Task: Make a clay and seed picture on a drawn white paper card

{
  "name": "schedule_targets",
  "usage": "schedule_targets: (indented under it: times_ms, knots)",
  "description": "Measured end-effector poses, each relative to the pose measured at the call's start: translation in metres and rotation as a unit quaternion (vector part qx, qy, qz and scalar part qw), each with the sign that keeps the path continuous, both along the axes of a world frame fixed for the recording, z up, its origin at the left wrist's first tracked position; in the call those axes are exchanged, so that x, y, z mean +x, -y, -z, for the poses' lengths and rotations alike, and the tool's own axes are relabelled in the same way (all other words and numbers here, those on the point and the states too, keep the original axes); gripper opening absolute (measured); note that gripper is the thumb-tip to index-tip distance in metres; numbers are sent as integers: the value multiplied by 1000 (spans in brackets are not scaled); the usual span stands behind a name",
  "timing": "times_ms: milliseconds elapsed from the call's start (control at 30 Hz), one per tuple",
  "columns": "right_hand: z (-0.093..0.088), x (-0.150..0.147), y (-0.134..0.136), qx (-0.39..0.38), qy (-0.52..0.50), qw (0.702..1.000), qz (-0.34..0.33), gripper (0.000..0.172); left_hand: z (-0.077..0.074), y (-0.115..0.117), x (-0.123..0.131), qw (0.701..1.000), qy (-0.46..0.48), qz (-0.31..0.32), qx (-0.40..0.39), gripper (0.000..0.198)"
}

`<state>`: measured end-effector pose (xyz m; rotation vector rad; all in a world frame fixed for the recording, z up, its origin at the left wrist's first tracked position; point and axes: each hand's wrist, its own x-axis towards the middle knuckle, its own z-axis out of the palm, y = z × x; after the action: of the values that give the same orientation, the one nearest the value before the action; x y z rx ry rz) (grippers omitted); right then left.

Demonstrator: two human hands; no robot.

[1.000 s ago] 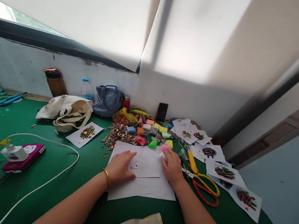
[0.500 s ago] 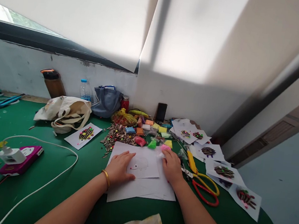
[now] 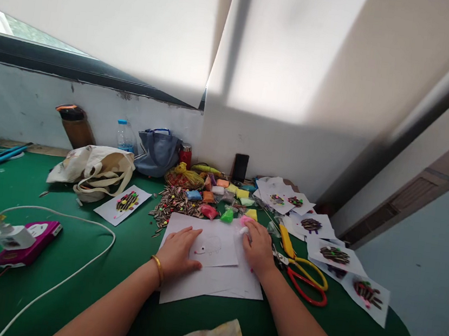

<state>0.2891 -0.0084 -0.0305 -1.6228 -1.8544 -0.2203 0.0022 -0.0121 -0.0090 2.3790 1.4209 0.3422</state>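
Observation:
My left hand lies flat on a white paper sheet, pressing it down beside a small pencil drawing of a hedgehog. My right hand rests on the sheet's right edge, with its fingertips pinched on a small lump of white modelling clay. A bit of pink clay sits just above those fingers. More paper lies under the sheet. A heap of sunflower seeds lies just beyond the paper.
Bagged coloured clay lies behind the paper. Red-and-yellow scissors and several seed-decorated hedgehog pictures lie to the right on the green table. To the left are a canvas bag, a white cable and a pink power bank.
The whole view has drifted slightly, with the table shifting left and down. My right fingers have closed in on the white clay, and my left hand stays on the paper.

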Motion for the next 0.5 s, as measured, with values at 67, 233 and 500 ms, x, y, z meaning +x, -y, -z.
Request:
schedule_targets:
  times_ms: [67,233,500]
  knots:
    - [-5,1,-2,-14,-3,1000,9,40,2,-1,-1,1000,0,1,3,96]
    - [-29,3,-32,-85,33,995,29,36,3,-2,-1,1000,0,4,3,96]
    - [-54,-1,-121,-231,53,967,90,23,-2,1,0,1000,4,0,-9,95]
